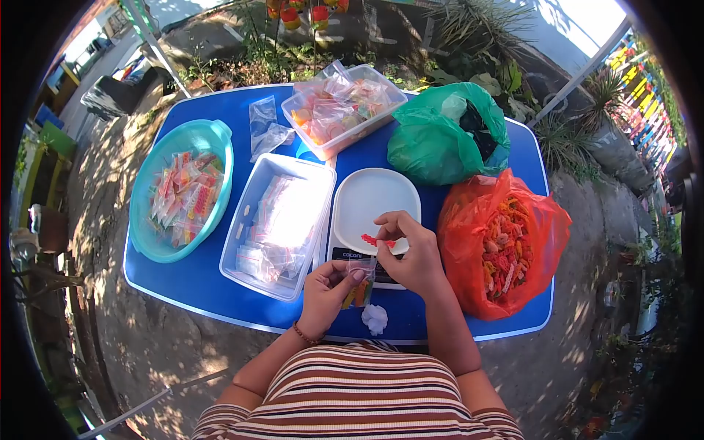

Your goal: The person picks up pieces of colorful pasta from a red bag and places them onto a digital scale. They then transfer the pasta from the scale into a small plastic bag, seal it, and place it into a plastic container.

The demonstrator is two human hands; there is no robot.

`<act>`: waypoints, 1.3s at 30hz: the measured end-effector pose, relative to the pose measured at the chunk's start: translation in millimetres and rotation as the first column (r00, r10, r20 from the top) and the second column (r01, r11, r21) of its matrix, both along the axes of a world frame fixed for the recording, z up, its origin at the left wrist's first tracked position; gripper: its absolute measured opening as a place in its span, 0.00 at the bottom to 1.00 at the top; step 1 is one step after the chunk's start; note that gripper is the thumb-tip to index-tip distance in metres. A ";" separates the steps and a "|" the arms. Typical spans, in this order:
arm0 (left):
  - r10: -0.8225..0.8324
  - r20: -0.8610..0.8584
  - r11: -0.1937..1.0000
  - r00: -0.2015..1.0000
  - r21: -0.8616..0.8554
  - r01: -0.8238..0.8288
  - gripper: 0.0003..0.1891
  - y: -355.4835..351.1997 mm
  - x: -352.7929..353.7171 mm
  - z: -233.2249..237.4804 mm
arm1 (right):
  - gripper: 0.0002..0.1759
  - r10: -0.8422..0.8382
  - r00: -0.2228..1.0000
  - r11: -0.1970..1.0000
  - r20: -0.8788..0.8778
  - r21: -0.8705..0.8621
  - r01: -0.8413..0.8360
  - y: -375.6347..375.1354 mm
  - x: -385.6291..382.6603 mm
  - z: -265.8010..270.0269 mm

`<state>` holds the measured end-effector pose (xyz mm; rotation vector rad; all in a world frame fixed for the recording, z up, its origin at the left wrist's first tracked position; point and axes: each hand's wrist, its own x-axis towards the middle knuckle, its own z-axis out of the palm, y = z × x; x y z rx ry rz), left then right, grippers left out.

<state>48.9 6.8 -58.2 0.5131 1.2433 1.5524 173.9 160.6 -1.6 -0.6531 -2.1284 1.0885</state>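
Pinched shut in the fingertips of the right hand, a red snack piece hangs just above the small clear packet, which the left hand grips closed-fingered at its mouth.

The packet hangs upright, long axis vertical, its mouth just below and a little left of the red piece, over the near edge of the white scale on the blue table. A red bag of mixed coloured snacks lies open just right of the right hand. A clear tray of empty packets sits to the left, with a teal basin of filled ones beyond.
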 end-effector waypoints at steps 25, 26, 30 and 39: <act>-0.270 -0.065 0.962 0.961 0.030 0.273 0.15 0.6 -3.7 13.5 | 0.13 0.074 0.996 0.997 0.055 -0.011 -0.073 -22.3 25.8 22.4; -0.258 -0.063 0.965 0.964 0.026 0.260 0.15 -0.5 -4.6 13.1 | 0.13 0.113 0.991 0.993 0.066 0.014 -0.114 -24.1 26.1 19.9; -0.243 -0.025 0.968 0.970 0.054 0.245 0.15 -1.9 -3.6 8.1 | 0.16 0.181 0.982 0.983 0.046 -0.037 -0.179 -26.8 29.1 17.6; -0.248 -0.118 0.961 0.962 0.097 0.259 0.15 -2.0 0.1 2.9 | 0.14 0.266 0.963 0.960 0.035 -0.098 -0.262 -27.4 30.8 18.4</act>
